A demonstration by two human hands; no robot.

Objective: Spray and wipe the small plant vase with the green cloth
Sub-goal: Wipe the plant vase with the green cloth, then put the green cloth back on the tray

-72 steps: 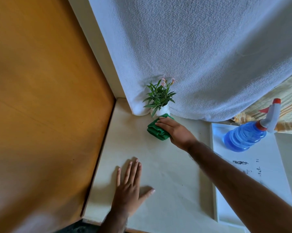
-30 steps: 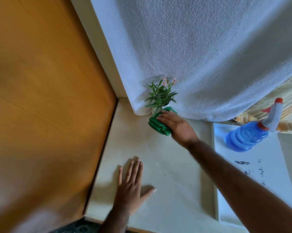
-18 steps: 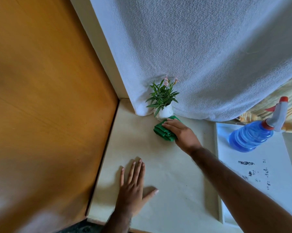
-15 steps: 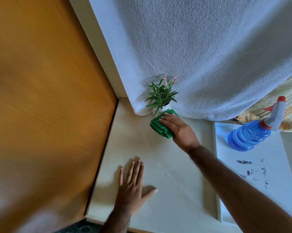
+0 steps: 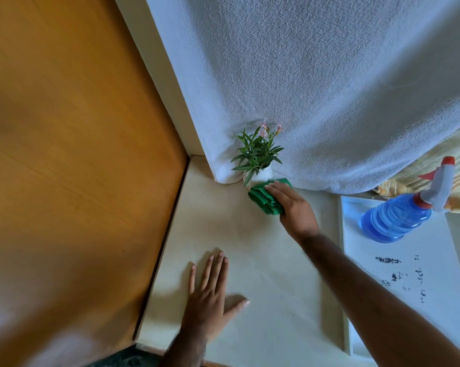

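Small white plant vase [image 5: 259, 176] with thin green leaves and a few pale pink flowers stands at the far edge of the cream counter [image 5: 263, 260], at about 12 o'clock from the middle of the counter and right against the hanging white textured cloth [image 5: 316, 88]. Just at its 5 o'clock side sits the folded green cloth [image 5: 263, 198], bunched in pleats and pressed up to the base of the vase — whether it covers part of the vase wall cannot be told.

The right hand [image 5: 293, 207] reaches in from 4 o'clock, its fingers [image 5: 277, 190] laid over the top of the green cloth and curled onto it, gripping it against the vase. The left hand [image 5: 210, 295] lies flat on the counter at 7 o'clock, palm down, fingers spread and holding nothing.

At 3 o'clock a translucent blue spray bottle [image 5: 395, 218] with a white trigger head and red nozzle stands on a white rectangular tray [image 5: 409, 300] — well apart from the vase. The tray bears a few dark specks. An orange-brown wooden panel [image 5: 77, 168] borders the counter at 9 o'clock.
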